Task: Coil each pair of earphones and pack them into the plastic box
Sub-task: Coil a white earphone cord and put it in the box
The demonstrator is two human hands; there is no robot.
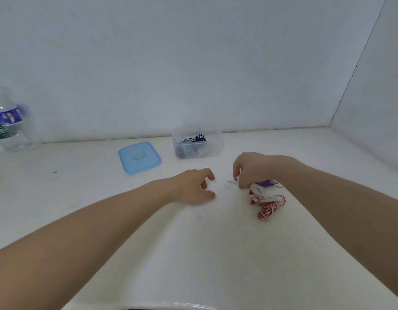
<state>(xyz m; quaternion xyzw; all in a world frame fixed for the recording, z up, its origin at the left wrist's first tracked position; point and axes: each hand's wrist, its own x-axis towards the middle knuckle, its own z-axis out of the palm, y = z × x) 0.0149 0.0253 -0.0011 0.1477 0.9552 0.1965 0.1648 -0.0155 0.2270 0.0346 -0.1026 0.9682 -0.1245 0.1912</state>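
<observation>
Fingers of my right hand [249,170] curled down and pinched a thin white cord [231,180] at the left edge of the earphone pile [264,199]. My left hand [194,186] hovered just left of it, fingers loosely bent, holding nothing. Both forearms stretched forward over the white table [193,253]. Red-and-white striped earphones lay tangled near my right wrist, a purple piece [267,182] among them. Farther off stood the plastic box [197,142], dark earphones inside, its blue lid [139,157] lying to its left.
</observation>
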